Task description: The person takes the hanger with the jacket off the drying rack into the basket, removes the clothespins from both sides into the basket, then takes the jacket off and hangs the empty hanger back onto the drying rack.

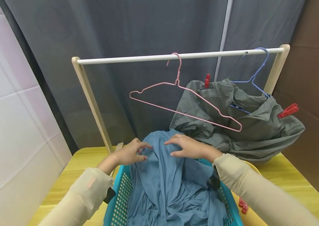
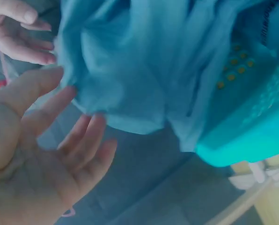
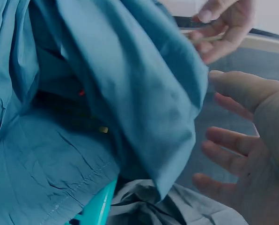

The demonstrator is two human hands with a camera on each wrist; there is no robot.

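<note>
A blue cloth garment [image 1: 159, 175] lies heaped in a teal plastic basket [image 1: 122, 191], its far end standing up in a peak toward the rack. My left hand [image 1: 131, 152] is at the left of that peak, fingers spread and loosely bent. From the right, my right hand [image 1: 190, 147] faces it, thumb and fingers apart over the cloth. In the left wrist view, the left fingertips [image 2: 98, 119] are right at the edge of the blue fabric, gripping nothing. The right wrist view has the right fingers [image 3: 226, 136] extended beside the fabric's edge, also holding nothing.
Behind the basket, a pink hanger [image 1: 186, 89] hangs from the white rail [image 1: 148, 58] of a wooden-ended rack. At right, a grey garment [image 1: 233, 125] hangs on a blue hanger [image 1: 256, 73] with red clothespins [image 1: 288, 110]. More red clothespins [image 1: 243, 205] lie beside the basket on the yellow table [image 1: 71, 175].
</note>
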